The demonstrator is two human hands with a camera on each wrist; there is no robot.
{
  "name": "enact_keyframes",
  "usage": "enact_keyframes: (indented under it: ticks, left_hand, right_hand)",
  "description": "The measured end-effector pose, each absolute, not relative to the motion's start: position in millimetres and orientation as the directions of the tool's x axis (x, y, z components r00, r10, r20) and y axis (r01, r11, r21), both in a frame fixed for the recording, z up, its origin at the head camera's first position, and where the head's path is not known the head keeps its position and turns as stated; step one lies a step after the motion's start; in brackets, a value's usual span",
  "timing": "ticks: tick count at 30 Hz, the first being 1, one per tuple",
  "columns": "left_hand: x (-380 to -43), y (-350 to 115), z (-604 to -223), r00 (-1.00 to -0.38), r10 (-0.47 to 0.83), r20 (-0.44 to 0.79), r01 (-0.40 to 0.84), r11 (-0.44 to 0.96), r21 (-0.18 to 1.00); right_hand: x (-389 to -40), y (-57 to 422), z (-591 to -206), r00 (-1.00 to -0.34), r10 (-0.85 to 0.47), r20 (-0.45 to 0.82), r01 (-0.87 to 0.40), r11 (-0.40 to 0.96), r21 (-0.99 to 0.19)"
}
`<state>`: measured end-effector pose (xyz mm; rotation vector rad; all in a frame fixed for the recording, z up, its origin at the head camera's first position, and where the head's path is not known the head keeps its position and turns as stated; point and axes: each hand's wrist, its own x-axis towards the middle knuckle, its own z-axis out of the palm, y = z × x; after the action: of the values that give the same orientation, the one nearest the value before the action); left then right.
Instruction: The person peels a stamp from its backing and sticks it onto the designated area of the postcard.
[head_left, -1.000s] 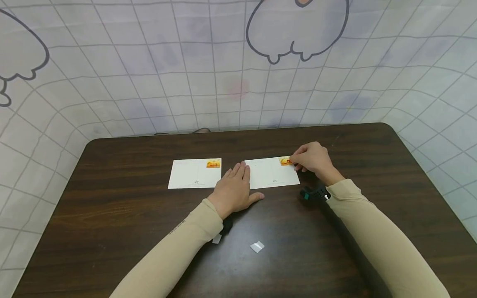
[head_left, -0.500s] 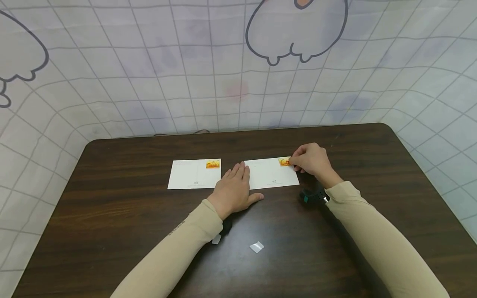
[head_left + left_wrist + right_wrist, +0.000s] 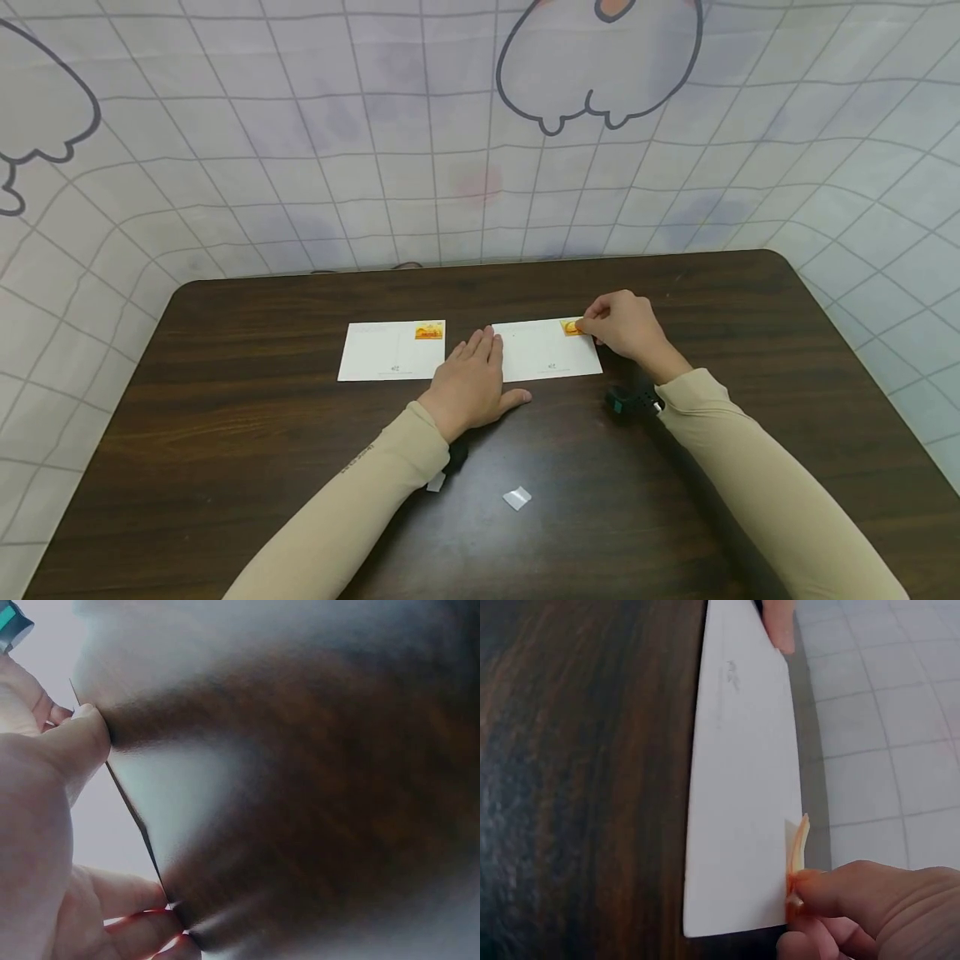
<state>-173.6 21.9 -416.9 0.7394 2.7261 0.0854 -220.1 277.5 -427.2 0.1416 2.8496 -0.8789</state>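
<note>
A white postcard lies on the dark wooden table, a yellow-orange stamp at its upper right corner. My right hand pinches that stamp between thumb and fingertip. Seen from the right wrist, the stamp is curved, one end standing up off the card; whether its rest touches the card is hidden by my fingers. My left hand rests with straight fingers on the postcard's left edge, thumb spread out. From the left wrist, that hand shows against the thin card edge.
Left of my left hand lies a second postcard bearing a similar stamp. A small whitish scrap sits nearer me on the table. Behind the table hangs a gridded white cloth.
My right fingertips have shifted slightly left over the stamp, covering a little more of it. The left hand and both postcards have not visibly moved.
</note>
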Motion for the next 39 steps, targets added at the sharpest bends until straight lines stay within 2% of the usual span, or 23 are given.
enact_keyframes:
  ticks: [17, 28, 39]
  left_hand:
    - [-175.2, 21.9, -420.5, -0.815, 0.512, -0.271, 0.498, 0.859, 0.124]
    - [-174.4, 20.4, -418.1, -0.815, 0.518, -0.26, 0.507, 0.855, 0.114]
    - [-173.6, 20.3, -418.9, -0.818, 0.517, -0.253, 0.505, 0.855, 0.114]
  right_hand:
    - [-219.0, 275.8, -431.3, -0.99, 0.039, -0.135, 0.104, 0.849, -0.518]
    - [-221.6, 278.2, -431.5, -0.986, 0.053, -0.156, 0.126, 0.852, -0.509]
    - [-220.3, 269.5, -431.9, -0.991, 0.067, -0.117, 0.114, 0.882, -0.456]
